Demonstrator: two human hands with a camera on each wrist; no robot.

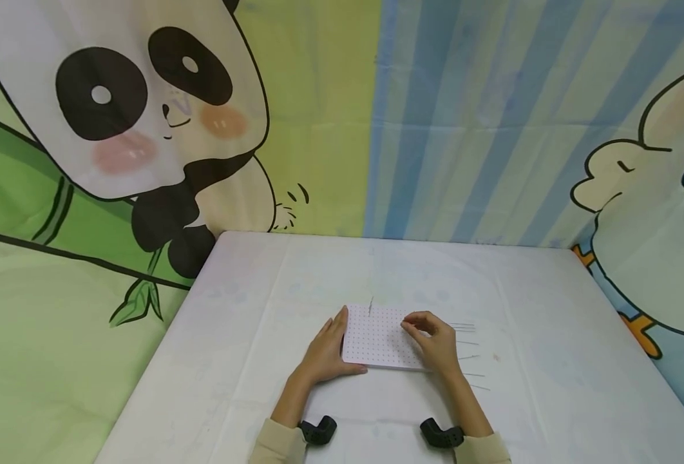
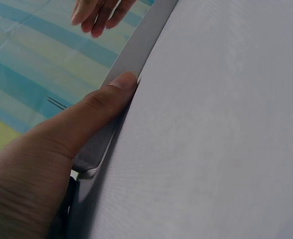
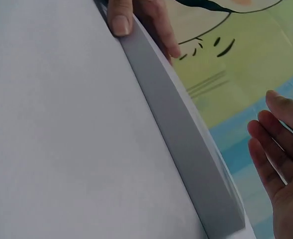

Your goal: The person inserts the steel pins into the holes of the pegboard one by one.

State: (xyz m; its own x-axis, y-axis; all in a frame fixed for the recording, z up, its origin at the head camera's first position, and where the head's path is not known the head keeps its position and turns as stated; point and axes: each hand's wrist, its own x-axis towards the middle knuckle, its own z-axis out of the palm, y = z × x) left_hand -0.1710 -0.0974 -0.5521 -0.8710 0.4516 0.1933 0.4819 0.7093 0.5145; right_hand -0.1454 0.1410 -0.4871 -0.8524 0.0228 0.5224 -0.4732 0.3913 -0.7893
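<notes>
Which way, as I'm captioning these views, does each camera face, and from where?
Head: on the head, facing forward and down at the perforated board; both forearms, the left hand and the right hand show.
Left wrist: on that wrist, facing across the board's near edge towards the backdrop; parts of both hands show.
Right wrist: on that wrist, facing the same edge and backdrop; parts of both hands show.
Shared: both wrist views include the near edge and both hands.

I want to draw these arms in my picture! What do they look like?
The left hand and right hand are bare, with no gloves. The left sleeve and right sleeve are plain beige. Near each cuff sits a chunky, bent black gadget: the left one and the right one. I see no cables.
</notes>
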